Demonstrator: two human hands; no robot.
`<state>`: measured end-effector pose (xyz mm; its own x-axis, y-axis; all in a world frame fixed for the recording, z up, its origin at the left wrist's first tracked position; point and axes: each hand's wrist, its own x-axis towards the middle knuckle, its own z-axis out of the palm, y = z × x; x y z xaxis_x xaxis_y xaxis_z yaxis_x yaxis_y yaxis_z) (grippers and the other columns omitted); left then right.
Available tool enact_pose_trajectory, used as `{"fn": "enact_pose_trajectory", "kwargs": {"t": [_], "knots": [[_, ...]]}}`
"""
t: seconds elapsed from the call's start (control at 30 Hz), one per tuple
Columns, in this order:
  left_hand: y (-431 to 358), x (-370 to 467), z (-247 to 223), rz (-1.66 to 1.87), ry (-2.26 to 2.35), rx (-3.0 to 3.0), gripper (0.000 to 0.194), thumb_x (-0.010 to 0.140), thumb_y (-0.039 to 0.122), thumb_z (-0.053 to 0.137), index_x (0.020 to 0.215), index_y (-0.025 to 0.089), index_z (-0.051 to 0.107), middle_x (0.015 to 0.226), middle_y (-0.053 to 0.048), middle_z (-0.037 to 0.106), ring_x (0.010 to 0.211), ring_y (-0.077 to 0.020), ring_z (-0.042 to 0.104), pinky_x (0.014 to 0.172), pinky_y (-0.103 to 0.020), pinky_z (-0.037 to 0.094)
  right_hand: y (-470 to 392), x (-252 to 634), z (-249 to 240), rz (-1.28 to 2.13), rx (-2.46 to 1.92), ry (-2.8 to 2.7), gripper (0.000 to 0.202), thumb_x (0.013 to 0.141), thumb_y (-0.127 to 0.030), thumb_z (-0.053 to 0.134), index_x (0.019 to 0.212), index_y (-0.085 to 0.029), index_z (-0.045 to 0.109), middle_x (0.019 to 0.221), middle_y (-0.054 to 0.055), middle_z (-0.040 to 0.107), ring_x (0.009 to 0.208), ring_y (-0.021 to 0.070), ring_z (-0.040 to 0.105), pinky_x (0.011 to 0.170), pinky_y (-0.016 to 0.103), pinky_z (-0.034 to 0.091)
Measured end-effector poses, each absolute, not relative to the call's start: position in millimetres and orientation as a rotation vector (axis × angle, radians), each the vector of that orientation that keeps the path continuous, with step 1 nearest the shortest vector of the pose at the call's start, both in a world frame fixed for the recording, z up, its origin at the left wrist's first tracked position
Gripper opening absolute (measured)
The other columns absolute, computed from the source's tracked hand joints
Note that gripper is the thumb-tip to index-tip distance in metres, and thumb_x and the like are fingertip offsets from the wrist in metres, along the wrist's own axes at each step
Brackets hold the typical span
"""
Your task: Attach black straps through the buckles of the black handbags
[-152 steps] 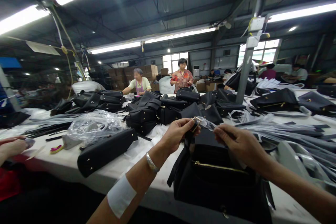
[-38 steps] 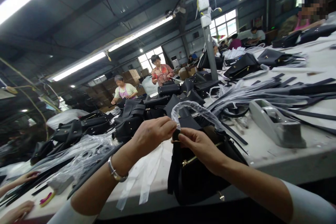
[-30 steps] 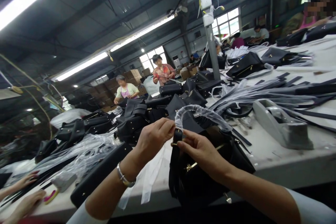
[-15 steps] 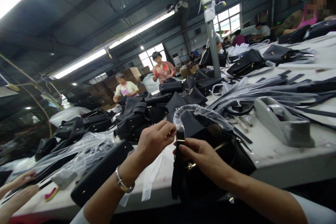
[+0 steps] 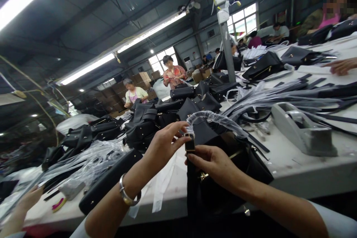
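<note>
A black handbag [image 5: 234, 182] rests against the table edge in front of me, and its arched handle [image 5: 214, 116] is wrapped in clear plastic. At the handle's near end is a gold-coloured buckle [image 5: 190, 150] with a short black strap. My left hand [image 5: 167, 143] closes thumb and fingers around the handle end just above the buckle. Just below, my right hand [image 5: 212, 161] pinches the strap between thumb and fingers. A gold zip pull [image 5: 203, 175] hangs beside the right fingers. The exact contact at the left fingertips is partly hidden.
A grey tape dispenser [image 5: 304, 130] stands right, near plastic-wrapped straps [image 5: 264, 98]. Black bags [image 5: 142, 122] pile up beyond my hands. White strips [image 5: 163, 184] hang over the edge. Co-workers' hands show at left [image 5: 30, 197] and right [image 5: 343, 67].
My left hand has shifted its fingers at the handle end, thumb now stretched toward the buckle. The buckle has tilted slightly. A co-worker's hand has appeared at far right; the one at left has moved.
</note>
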<state>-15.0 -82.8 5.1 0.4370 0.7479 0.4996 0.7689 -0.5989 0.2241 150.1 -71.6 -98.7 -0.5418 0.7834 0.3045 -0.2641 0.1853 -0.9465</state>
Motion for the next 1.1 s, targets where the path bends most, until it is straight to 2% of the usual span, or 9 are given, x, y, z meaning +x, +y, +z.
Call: {"fn": "enact_pose_trajectory", "kwargs": {"t": [0.2, 0.43, 0.57, 0.7, 0.83, 0.9, 0.97, 1.03, 1.1], "knots": [[-82, -12, 17, -0.698, -1.267, -2.639, 0.01, 0.092, 0.013, 0.062, 0.095, 0.017, 0.072, 0.093, -0.004, 0.073, 0.083, -0.0143, 0.07, 0.079, -0.023, 0.055, -75, 150, -95, 1.395, -0.578, -1.657, 0.024, 0.09, -0.036, 0.059, 0.086, -0.015, 0.07, 0.071, 0.0, 0.065, 0.064, 0.0144, 0.056, 0.058, 0.025, 0.039], [-91, -18, 13, -0.277, -0.761, -2.347, 0.018, 0.096, 0.013, 0.051, 0.107, 0.014, 0.066, 0.101, -0.009, 0.073, 0.086, -0.0178, 0.071, 0.072, -0.026, 0.058, -76, 156, -88, 1.395, -0.572, -1.642, 0.027, 0.087, -0.038, 0.062, 0.071, -0.017, 0.068, 0.061, -0.002, 0.06, 0.058, 0.0136, 0.053, 0.054, 0.024, 0.037], [-95, -32, 5, -0.387, -0.666, -2.311, 0.02, 0.097, 0.013, 0.051, 0.111, 0.014, 0.065, 0.103, -0.011, 0.074, 0.088, -0.0183, 0.073, 0.075, -0.027, 0.06, -76, 157, -90, 1.452, -0.541, -1.557, 0.026, 0.087, -0.041, 0.064, 0.083, -0.018, 0.074, 0.075, 0.001, 0.072, 0.069, 0.0168, 0.063, 0.063, 0.026, 0.046], [-104, -35, -8, -0.526, -0.74, -2.305, 0.017, 0.097, 0.013, 0.054, 0.11, 0.013, 0.065, 0.103, -0.011, 0.074, 0.09, -0.0187, 0.073, 0.077, -0.027, 0.061, -77, 155, -92, 1.464, -0.547, -1.515, 0.026, 0.087, -0.041, 0.065, 0.087, -0.018, 0.076, 0.08, 0.002, 0.075, 0.076, 0.0184, 0.067, 0.071, 0.028, 0.05], [-111, -30, -14, -0.408, -0.634, -2.312, 0.019, 0.096, 0.012, 0.055, 0.113, 0.011, 0.064, 0.102, -0.011, 0.075, 0.085, -0.0189, 0.073, 0.074, -0.028, 0.06, -73, 152, -92, 1.434, -0.515, -1.518, 0.024, 0.087, -0.04, 0.066, 0.088, -0.017, 0.075, 0.076, 0.001, 0.072, 0.072, 0.0162, 0.065, 0.066, 0.026, 0.048], [-111, -30, -15, -0.367, -0.642, -2.316, 0.02, 0.096, 0.012, 0.056, 0.114, 0.013, 0.064, 0.103, -0.009, 0.075, 0.085, -0.0185, 0.073, 0.074, -0.028, 0.059, -71, 153, -91, 1.447, -0.522, -1.486, 0.024, 0.086, -0.041, 0.067, 0.088, -0.017, 0.074, 0.074, 0.0, 0.071, 0.069, 0.0152, 0.064, 0.062, 0.025, 0.047], [-111, -32, -16, -0.388, -0.724, -2.318, 0.019, 0.095, 0.014, 0.057, 0.112, 0.015, 0.065, 0.103, -0.008, 0.075, 0.086, -0.0184, 0.072, 0.074, -0.028, 0.058, -69, 154, -90, 1.464, -0.525, -1.451, 0.024, 0.087, -0.04, 0.067, 0.089, -0.018, 0.074, 0.076, 0.0, 0.072, 0.072, 0.0155, 0.066, 0.065, 0.026, 0.049], [-111, -34, -21, -0.458, -0.805, -2.325, 0.017, 0.095, 0.014, 0.057, 0.109, 0.016, 0.066, 0.1, -0.007, 0.075, 0.085, -0.0181, 0.072, 0.074, -0.027, 0.058, -68, 154, -90, 1.484, -0.509, -1.418, 0.022, 0.086, -0.037, 0.068, 0.098, -0.018, 0.073, 0.081, 0.001, 0.074, 0.078, 0.0165, 0.068, 0.072, 0.027, 0.051], [-113, -35, -29, -0.529, -0.832, -2.365, 0.017, 0.094, 0.011, 0.057, 0.107, 0.016, 0.067, 0.097, -0.007, 0.075, 0.082, -0.0172, 0.072, 0.072, -0.025, 0.058, -68, 155, -93, 1.523, -0.502, -1.402, 0.029, 0.085, -0.03, 0.07, 0.111, -0.019, 0.069, 0.083, 0.001, 0.076, 0.08, 0.0169, 0.07, 0.073, 0.027, 0.053]]}}
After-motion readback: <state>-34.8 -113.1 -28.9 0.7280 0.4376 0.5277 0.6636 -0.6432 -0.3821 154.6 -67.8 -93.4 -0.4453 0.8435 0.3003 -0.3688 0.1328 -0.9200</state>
